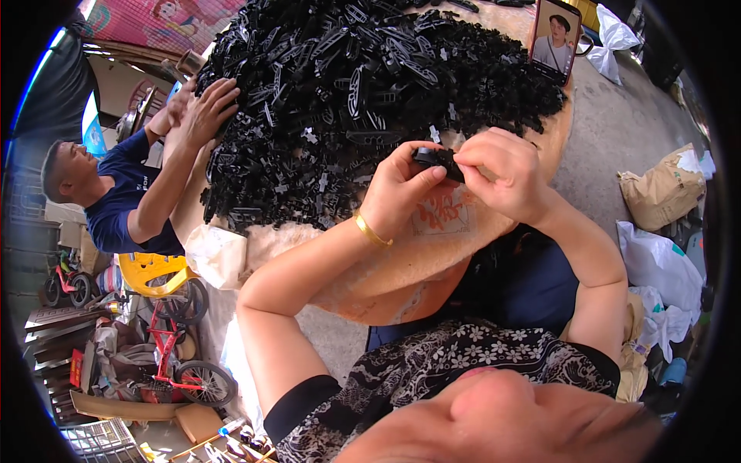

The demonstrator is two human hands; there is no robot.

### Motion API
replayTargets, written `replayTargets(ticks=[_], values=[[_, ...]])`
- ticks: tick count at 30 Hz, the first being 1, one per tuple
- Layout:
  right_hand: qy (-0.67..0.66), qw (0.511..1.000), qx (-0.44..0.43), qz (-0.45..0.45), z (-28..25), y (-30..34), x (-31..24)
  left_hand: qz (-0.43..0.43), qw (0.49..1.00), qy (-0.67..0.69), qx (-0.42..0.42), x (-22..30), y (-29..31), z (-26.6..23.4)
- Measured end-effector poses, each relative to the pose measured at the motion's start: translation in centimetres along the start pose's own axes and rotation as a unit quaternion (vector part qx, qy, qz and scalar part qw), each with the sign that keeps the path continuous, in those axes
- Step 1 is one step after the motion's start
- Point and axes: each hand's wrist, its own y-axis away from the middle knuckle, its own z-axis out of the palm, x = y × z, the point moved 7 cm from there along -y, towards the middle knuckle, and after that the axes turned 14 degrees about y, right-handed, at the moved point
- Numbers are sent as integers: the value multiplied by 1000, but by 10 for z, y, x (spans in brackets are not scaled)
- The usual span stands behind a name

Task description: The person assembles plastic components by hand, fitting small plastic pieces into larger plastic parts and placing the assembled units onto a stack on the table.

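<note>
Near the front edge of the table, my left hand (401, 185) is closed on a small, oblong black plastic piece (427, 157), thumb on one side and fingers on the other. My right hand (505, 171) pinches the far end of that same piece, and its fingertips partly cover it. A gold bracelet (372, 230) circles my left wrist. Just beyond both hands spreads a big heap of black plastic parts (340, 92), some long and oval with openings, others small and jagged.
Across on the left, another person (127, 185) in a dark blue shirt has hands at the heap's edge. A phone (554, 42) stands at the far right of the table (370, 285). Sacks (664, 189) lie on the floor at right; a yellow chair (154, 272) and red bicycle (166, 343) at left.
</note>
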Motion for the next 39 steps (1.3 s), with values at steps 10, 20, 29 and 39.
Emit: replayTargets(ticks=[10,20,29,39], values=[[-107,993,-42,3,-11,-9,4,-83,980,168,-67,4,3,11],[-21,991,-70,-115,-6,-5,-17,-155,985,9,-80,-2,7,8],[-44,996,-71,44,2,-7,1,58,953,-275,-115,20,11,17],[-15,973,-205,105,14,10,10,117,918,-372,-71,25,18,25]])
